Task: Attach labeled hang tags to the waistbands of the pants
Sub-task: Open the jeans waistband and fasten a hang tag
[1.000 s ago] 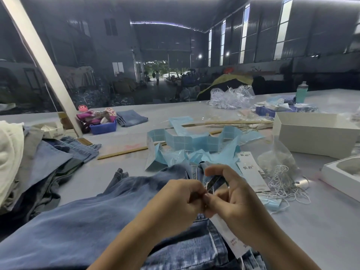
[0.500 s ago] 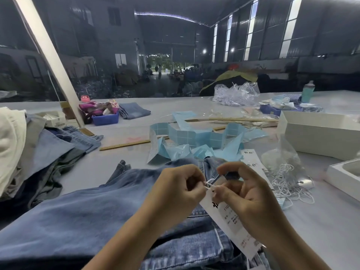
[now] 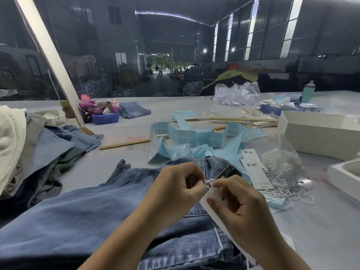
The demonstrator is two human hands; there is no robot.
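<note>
Head view: left hand (image 3: pixel 175 184) pinches white string (image 3: pixel 208 183), right hand (image 3: pixel 239 207) fingers grip hang tag (image 3: pixel 216 195) over jeans (image 3: pixel 87 217) on table (image 3: pixel 321 230), so tying looks underway w/ spare tags (image 3: pixel 255 168) and clothes pile (image 3: pixel 39 149) probably left.

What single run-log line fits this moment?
left hand: pinches string | right hand: holds tag | jeans: flat on table

Grey table (image 3: pixel 101 168) bears jeans (image 3: pixel 78 217), label strips (image 3: pixel 194 135), white boxes (image 3: pixel 319 137).
</note>
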